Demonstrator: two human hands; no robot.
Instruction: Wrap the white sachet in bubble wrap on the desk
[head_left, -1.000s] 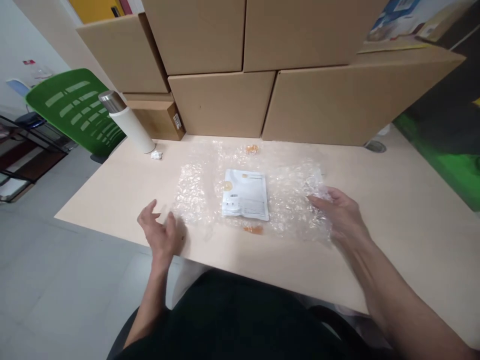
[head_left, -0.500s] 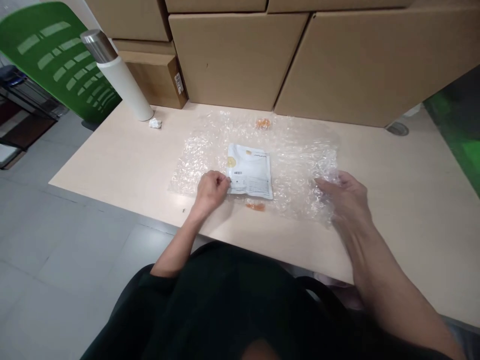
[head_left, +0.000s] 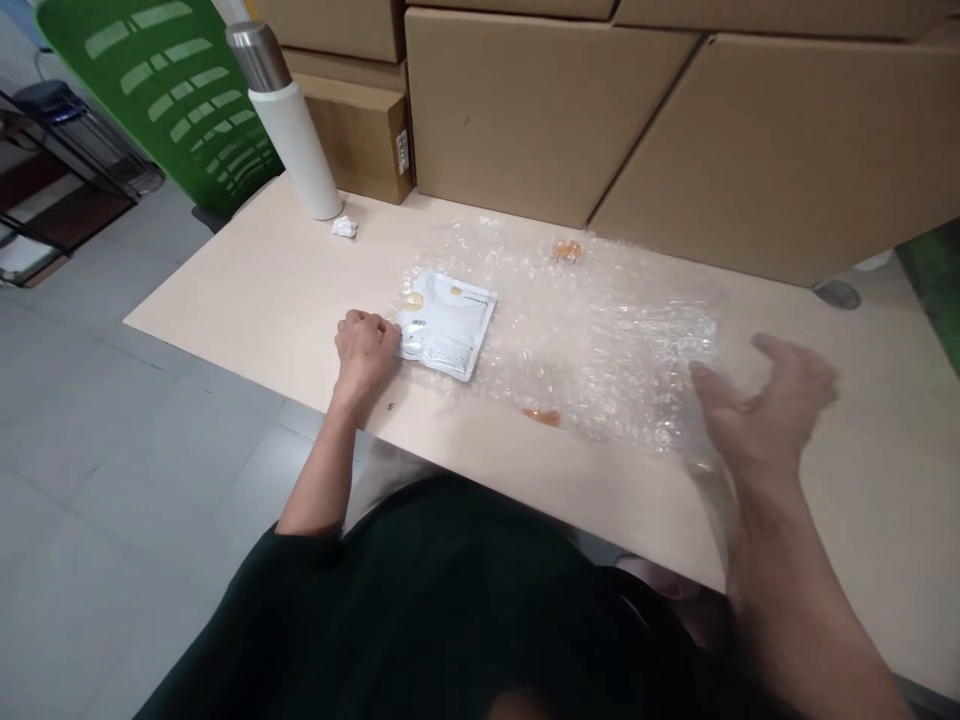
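Note:
A white pouch point(head_left: 448, 322) with yellow round marks and small print lies over the left part of a clear bubble wrap sheet point(head_left: 570, 340). My left hand point(head_left: 365, 348) is closed on the pouch's left edge, fingers pinched together. Orange patches show at the wrap's far and near edges. Past the wrap's right end, my right hand point(head_left: 772, 405) is held with thumb and fingers apart, slightly blurred, and nothing is in its grasp.
Large cardboard boxes point(head_left: 540, 115) line the back of the table point(head_left: 247, 300). At the back left stand a white bottle point(head_left: 296, 150) with a steel cap and a smaller box point(head_left: 360, 140). A crumpled white scrap point(head_left: 345, 227) lies beside the bottle. A green chair point(head_left: 172, 100) is beyond.
The pouch has moved left across the bubble wrap with my left hand. My right hand has let go of the wrap's right end and opened, moving right. The view has shifted.

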